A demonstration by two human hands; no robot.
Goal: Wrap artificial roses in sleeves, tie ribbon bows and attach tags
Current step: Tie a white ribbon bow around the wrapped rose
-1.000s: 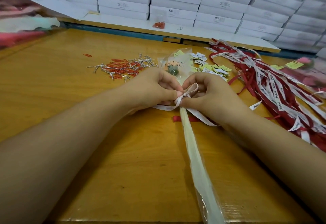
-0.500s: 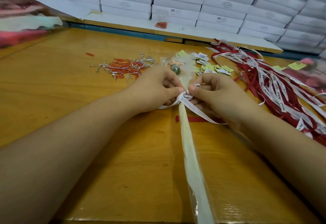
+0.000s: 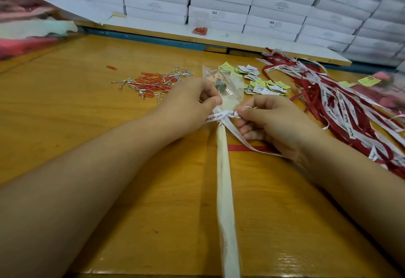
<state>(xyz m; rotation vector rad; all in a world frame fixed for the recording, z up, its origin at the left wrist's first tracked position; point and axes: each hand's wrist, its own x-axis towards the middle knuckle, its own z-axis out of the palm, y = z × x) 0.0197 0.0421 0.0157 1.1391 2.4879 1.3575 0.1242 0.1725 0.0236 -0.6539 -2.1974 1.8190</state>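
**Bow cinch on a sleeved rose, both hands on the ribbon**

The sleeved rose [image 3: 225, 179] lies on the table [image 3: 87, 128], bloom end away from the person and stem end toward the near edge. A white ribbon [image 3: 215, 116] is knotted at the sleeve's neck. The left hand [image 3: 190, 104] pinches the ribbon left of the knot between thumb and finger, and the right hand [image 3: 269, 122] pinches it on the right. One tail trails right over a red ribbon strip [image 3: 243, 148]. Judged step: tightening the bow. Pull both sides outward evenly and level, and keep the knot centred and the print facing up. Stop before a loop slips through. The tags [image 3: 263, 84] wait just beyond, and none is seen on this rose.
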